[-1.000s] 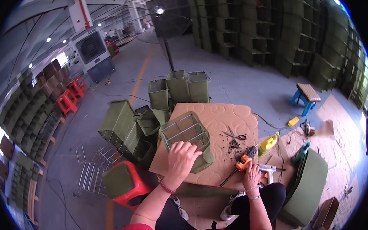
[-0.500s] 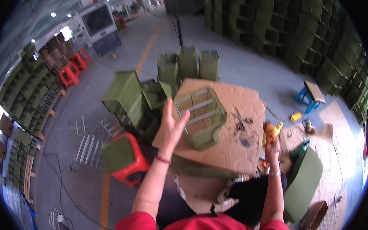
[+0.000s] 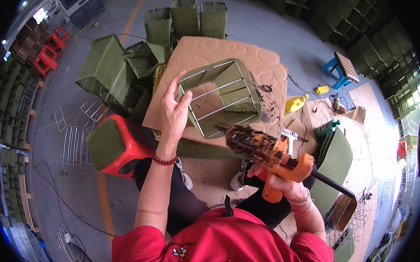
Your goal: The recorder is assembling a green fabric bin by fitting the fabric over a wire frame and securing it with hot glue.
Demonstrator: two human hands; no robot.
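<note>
On the cardboard-topped table (image 3: 161,107) in front of me lies a green fabric box (image 3: 242,102) with thin metal wires running across its open face. My left hand (image 3: 174,112) is at its left rim, the thumb over the wire edge and the fingers along the outer side. In my right hand (image 3: 285,186) is an orange glue gun (image 3: 291,166), gripped by its handle. Its front is caked with dark residue, and its nozzle points at the box's near edge. A black rod sticks out of its back.
More green boxes (image 3: 185,23) stand beyond and left of the table. A red stool (image 3: 131,146) and loose wire frames (image 3: 74,145) are at left. Scissors (image 3: 264,88) and a yellow bottle (image 3: 295,103) lie toward the right. A blue-legged stool (image 3: 339,69) stands farther off.
My right hand has brought the orange glue gun from the table's right side toward the box. My left hand has settled on the box's left rim. The view has tilted downward.
</note>
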